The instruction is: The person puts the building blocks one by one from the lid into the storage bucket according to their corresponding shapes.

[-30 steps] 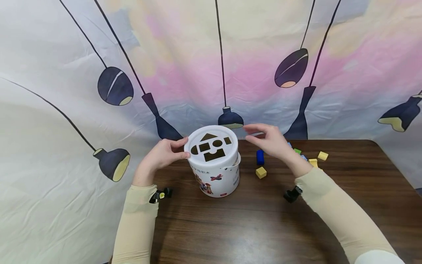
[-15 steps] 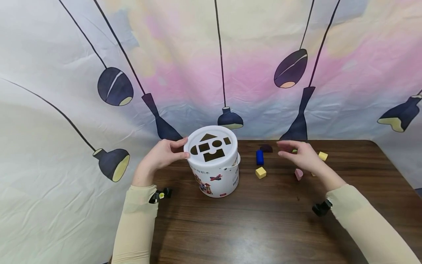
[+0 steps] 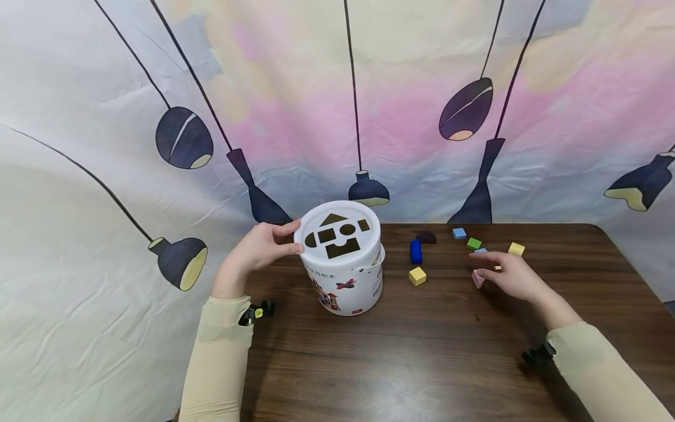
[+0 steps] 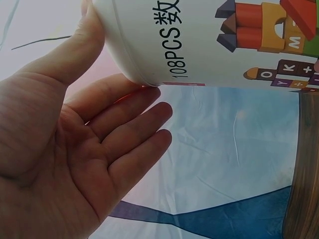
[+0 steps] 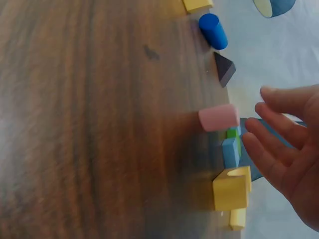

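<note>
In the head view, right of the bucket point(image 3: 348, 290), my right hand point(image 3: 514, 278) partly covers a yellow block point(image 3: 497, 268), its fingers loosely spread and holding nothing beside the rounded pink block point(image 3: 477, 279); whether they touch it I can't tell. The bucket stands on the wood-grained counter point(image 3: 395, 363) before a wrinkled lamp-print cloth point(image 3: 295, 76). At its left, my left hand point(image 3: 258, 252) rests extended fingers and thumb against the smooth white lid point(image 3: 338, 234).
</note>
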Action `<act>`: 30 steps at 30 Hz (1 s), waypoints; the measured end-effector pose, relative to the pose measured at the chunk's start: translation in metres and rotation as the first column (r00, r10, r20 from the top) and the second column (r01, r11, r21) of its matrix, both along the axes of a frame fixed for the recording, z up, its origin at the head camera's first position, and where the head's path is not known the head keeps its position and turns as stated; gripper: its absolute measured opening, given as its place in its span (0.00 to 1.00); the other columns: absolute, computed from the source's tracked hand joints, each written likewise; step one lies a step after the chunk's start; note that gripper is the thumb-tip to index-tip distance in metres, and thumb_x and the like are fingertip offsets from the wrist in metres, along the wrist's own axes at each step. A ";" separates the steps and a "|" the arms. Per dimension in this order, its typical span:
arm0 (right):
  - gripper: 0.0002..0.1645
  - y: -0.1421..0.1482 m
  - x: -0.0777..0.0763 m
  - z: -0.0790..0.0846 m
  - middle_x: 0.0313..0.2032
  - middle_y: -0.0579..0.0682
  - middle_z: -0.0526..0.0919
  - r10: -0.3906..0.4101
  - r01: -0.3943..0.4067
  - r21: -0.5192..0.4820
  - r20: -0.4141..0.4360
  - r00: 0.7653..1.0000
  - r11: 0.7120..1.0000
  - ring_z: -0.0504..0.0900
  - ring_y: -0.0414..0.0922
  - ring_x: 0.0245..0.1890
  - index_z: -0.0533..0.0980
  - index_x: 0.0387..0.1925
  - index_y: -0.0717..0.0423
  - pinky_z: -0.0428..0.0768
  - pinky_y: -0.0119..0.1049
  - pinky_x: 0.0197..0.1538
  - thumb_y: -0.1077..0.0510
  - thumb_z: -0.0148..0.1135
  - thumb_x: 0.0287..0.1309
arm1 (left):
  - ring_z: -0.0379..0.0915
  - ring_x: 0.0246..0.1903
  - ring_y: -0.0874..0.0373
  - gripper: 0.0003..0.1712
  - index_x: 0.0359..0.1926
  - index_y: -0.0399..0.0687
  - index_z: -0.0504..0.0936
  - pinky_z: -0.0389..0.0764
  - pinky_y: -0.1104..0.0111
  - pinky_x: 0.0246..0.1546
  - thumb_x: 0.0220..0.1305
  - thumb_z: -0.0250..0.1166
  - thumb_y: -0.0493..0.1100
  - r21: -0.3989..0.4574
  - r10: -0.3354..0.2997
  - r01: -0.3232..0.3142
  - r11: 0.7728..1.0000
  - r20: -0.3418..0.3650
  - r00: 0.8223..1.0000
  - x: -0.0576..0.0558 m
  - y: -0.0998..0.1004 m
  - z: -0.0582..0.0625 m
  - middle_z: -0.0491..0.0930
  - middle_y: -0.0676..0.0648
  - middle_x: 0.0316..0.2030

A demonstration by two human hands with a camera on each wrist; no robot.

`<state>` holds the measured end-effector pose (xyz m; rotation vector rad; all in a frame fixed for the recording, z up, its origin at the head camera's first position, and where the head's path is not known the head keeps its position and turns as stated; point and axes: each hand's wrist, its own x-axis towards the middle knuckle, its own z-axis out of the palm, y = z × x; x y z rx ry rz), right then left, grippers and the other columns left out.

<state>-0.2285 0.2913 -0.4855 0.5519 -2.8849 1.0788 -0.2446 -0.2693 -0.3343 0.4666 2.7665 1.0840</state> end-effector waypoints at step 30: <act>0.26 0.004 0.010 -0.023 0.45 0.49 0.88 0.018 -0.020 0.071 0.024 1.000 0.997 0.83 0.45 0.43 0.81 0.65 0.65 0.82 0.44 0.46 0.65 0.72 0.67 | 0.66 0.74 0.47 0.40 0.75 0.47 0.74 0.72 0.48 0.70 0.67 0.78 0.52 0.012 0.001 -0.001 1.000 0.006 1.000 0.001 0.001 0.001 0.73 0.48 0.73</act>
